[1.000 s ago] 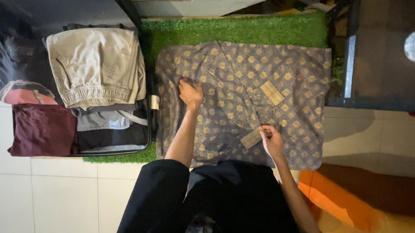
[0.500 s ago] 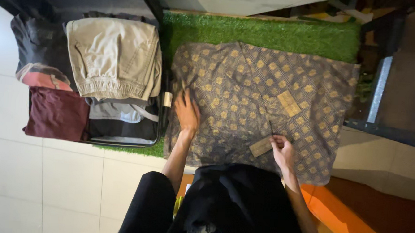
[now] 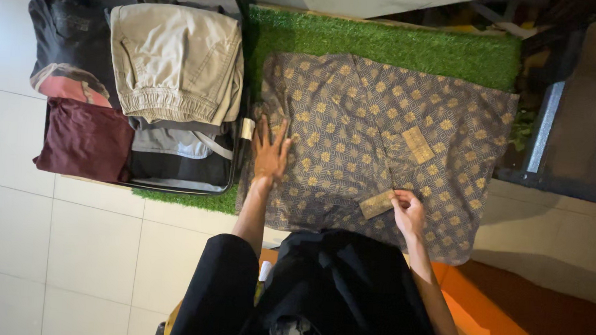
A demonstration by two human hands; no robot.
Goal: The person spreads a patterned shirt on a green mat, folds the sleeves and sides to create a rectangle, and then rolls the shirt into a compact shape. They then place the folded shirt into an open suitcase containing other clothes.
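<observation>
Since half a second ago my left hand (image 3: pixel 269 152) has slid a little up the shirt (image 3: pixel 374 144) and opened out, fingers now fanned wide and palm pressed flat on the cloth near its left edge. My right hand (image 3: pixel 408 211) has barely moved; its fingers pinch the fabric beside a tan cuff (image 3: pixel 376 205) near the shirt's lower middle.

I see the shirt, grey-brown with small gold motifs, lying spread flat on a green turf mat (image 3: pixel 386 46), directly ahead of me and under both hands. The hands sit well apart on it, left one by the left edge, right one toward the near hem. A second tan cuff (image 3: pixel 417 144) lies further up the shirt, above my right hand and clear of it.

Just left of the shirt, an open suitcase (image 3: pixel 175 178) touches the mat's edge. Folded beige trousers (image 3: pixel 174 62) rest on top of it, with a maroon garment (image 3: pixel 85 139) and a dark printed top (image 3: pixel 63 40) further left. White floor tiles (image 3: pixel 70 244) lie below the suitcase, and an orange cloth (image 3: pixel 508 308) lies at my lower right.
</observation>
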